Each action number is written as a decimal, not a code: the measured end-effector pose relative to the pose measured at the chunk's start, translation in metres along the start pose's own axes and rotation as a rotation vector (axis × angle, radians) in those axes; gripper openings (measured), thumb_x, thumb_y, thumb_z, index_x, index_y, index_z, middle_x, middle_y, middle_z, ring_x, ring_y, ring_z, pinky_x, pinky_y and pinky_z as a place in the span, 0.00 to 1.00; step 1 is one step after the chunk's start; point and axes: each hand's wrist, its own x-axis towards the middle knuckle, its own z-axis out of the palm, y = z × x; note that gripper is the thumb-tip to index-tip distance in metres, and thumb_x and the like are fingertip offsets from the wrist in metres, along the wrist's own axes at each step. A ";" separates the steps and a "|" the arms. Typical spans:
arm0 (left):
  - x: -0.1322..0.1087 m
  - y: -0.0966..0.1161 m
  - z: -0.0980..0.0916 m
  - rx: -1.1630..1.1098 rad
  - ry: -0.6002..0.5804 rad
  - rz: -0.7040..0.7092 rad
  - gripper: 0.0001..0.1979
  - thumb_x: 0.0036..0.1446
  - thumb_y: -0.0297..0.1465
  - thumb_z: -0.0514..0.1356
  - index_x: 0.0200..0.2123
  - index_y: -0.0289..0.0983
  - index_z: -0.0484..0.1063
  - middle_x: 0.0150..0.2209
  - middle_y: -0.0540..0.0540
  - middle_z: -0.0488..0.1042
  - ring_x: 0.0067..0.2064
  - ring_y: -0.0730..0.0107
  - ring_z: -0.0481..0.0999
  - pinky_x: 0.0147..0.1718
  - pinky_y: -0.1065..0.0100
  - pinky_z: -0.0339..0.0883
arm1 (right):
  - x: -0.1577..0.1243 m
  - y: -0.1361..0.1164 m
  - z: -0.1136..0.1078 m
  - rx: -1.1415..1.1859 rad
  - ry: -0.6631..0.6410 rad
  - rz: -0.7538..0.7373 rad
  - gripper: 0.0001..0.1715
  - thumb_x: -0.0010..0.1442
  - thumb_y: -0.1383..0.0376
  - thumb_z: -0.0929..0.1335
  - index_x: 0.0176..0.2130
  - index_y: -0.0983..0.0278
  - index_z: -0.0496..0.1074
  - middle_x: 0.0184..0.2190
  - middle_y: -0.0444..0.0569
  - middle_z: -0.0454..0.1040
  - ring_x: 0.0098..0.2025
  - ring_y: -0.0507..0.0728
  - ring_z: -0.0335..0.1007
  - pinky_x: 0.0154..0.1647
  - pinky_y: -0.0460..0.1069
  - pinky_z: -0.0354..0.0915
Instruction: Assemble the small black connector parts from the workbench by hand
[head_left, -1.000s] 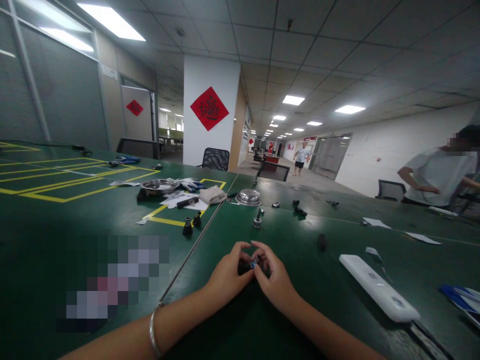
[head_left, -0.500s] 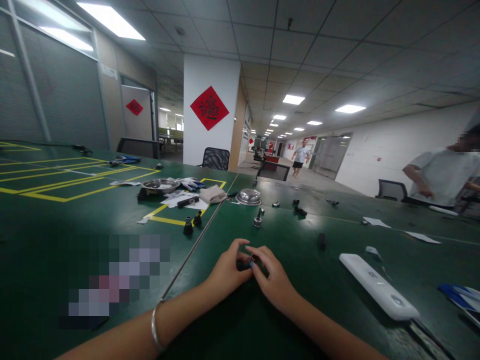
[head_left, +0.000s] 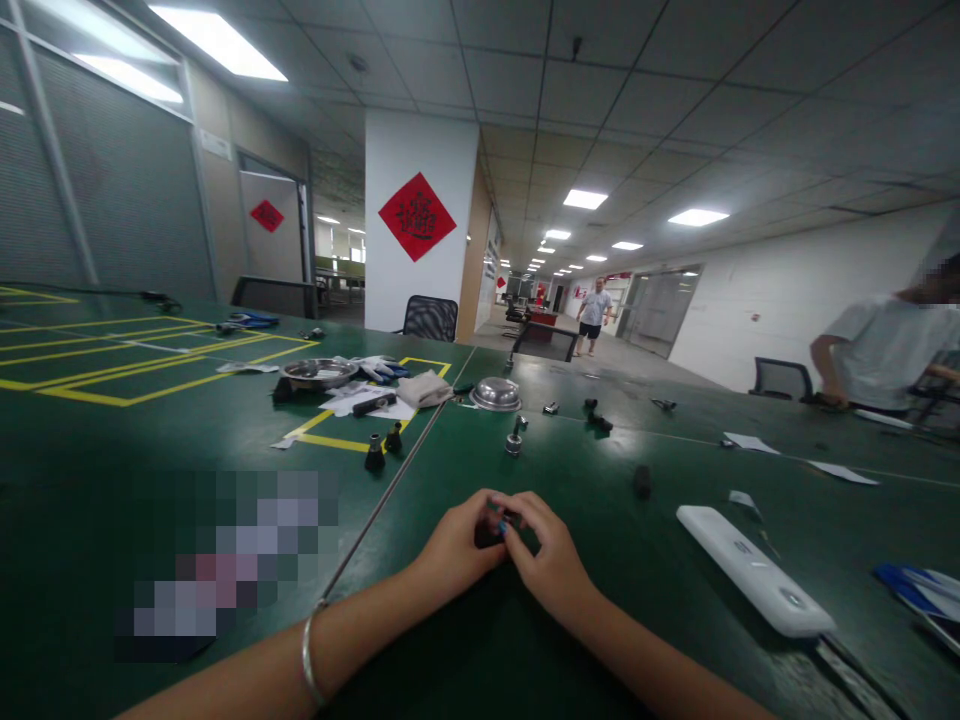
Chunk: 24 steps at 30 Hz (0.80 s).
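Background person (head_left: 594,312) nearer, fitting (head_left: 514,443) ahead; right hand's (head_left: 553,560) grip on part (head_left: 503,527), left hand's (head_left: 455,543) unclear

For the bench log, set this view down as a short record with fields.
Hands: right hand seems to pinch a small part, mostly hidden; left hand curls in beside it, contact unclear
Left wrist: silver bangle
Surface: green table, yellow tape
Ahead: metal fitting; beyond it, domed steel piece
Ahead, left: pale cloth, steel dish
Right side: long white device
Background: person on the floor; another person at far right
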 end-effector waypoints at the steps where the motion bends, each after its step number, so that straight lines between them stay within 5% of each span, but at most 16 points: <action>1: 0.000 0.001 0.000 -0.015 -0.008 0.009 0.16 0.45 0.25 0.59 0.40 0.35 0.65 0.34 0.48 0.73 0.36 0.68 0.73 0.36 0.69 0.65 | 0.000 0.000 0.000 -0.002 0.000 -0.001 0.19 0.55 0.75 0.62 0.45 0.61 0.70 0.37 0.48 0.69 0.39 0.54 0.67 0.39 0.48 0.63; 24: -0.003 0.012 -0.002 0.077 0.006 0.029 0.14 0.45 0.23 0.58 0.38 0.36 0.66 0.35 0.49 0.71 0.36 0.69 0.71 0.35 0.71 0.63 | -0.001 -0.004 -0.001 -0.048 0.031 0.007 0.14 0.54 0.73 0.64 0.39 0.62 0.74 0.34 0.48 0.67 0.37 0.54 0.67 0.39 0.48 0.65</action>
